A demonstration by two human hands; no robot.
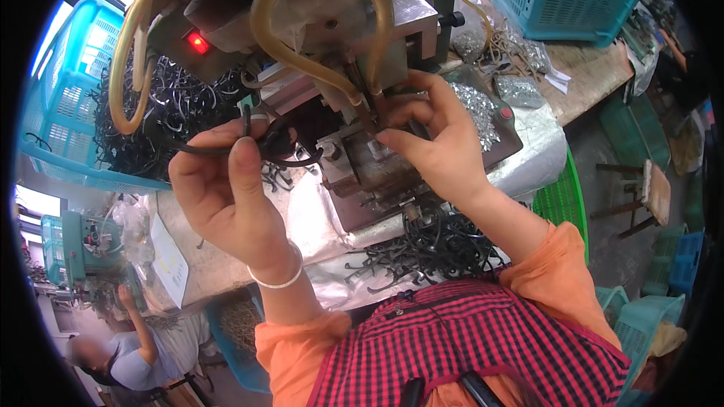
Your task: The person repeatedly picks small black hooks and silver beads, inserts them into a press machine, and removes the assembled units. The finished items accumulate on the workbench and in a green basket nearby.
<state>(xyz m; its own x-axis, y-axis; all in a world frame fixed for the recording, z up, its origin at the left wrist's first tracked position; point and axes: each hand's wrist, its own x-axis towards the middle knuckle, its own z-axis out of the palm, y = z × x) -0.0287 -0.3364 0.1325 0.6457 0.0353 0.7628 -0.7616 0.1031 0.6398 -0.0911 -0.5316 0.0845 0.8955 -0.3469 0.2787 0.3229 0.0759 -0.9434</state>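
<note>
My left hand (234,207) is raised at the left of a bench machine (411,11), its thumb and fingers pinched on thin black curved strips (205,151). Their bent ends stick out past the fingertips toward the machine. At the machine's narrow working head (362,109), my right hand (449,136) has its thumb and fingers drawn together. Something dark shows between those fingers, but the machine parts and fingers hide what it is. Yellowish tubes (260,22) loop down above both hands.
A blue basket (64,128) heaped with black strips (170,98) stands at left. More strips (430,249) lie along the bench's near edge. Small shiny metal pieces (475,117) fill a tray beside my right hand. A person (136,354) sits at far lower left; a stool (652,192) stands right.
</note>
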